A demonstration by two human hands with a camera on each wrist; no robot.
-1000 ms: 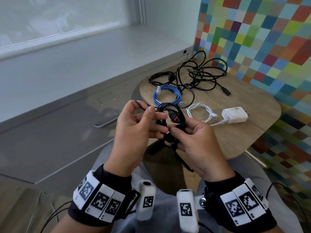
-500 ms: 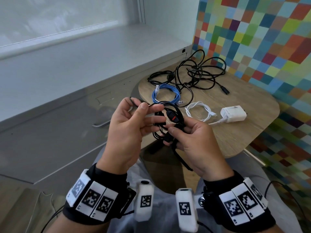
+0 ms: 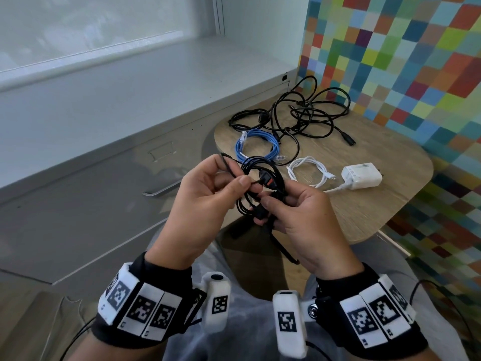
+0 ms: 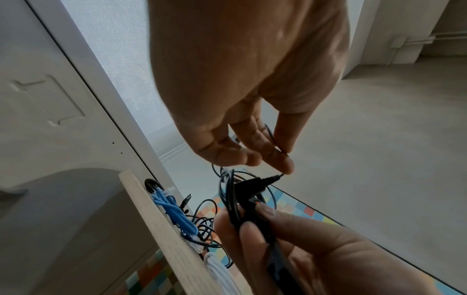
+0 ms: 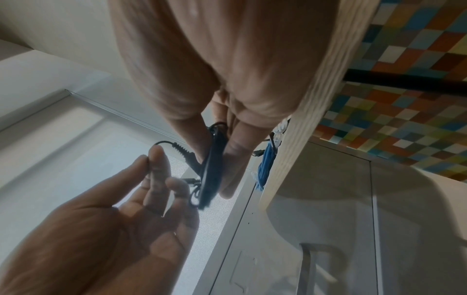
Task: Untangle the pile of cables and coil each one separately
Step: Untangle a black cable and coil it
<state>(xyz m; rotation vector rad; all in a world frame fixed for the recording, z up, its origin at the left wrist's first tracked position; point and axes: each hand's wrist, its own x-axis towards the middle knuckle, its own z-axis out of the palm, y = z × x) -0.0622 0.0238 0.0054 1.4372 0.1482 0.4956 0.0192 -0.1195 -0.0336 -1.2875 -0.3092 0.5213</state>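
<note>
Both hands hold a thin black cable [image 3: 263, 162] in mid-air before the table. It is wound into a small coil with a black plug that has a red band [image 3: 268, 181]. My left hand [image 3: 208, 188] pinches the cable's loose end between thumb and fingers [image 4: 283, 159]. My right hand [image 3: 294, 212] grips the coil bundle [image 5: 212, 159] and plug between thumb and fingers. On the wooden table [image 3: 377, 204] lie a coiled blue cable [image 3: 256, 145], a coiled white cable [image 3: 309, 170] with a white charger [image 3: 361, 175], and a tangled pile of black cables [image 3: 307, 115].
A grey cabinet with a drawer handle [image 3: 161, 190] stands at the left below a window sill. A wall of coloured squares [image 3: 416, 61] runs behind and right of the table. My lap in grey trousers lies below the hands.
My left hand drew the cable's loose end a little to the left and lower. My right hand kept its grip on the coil.
</note>
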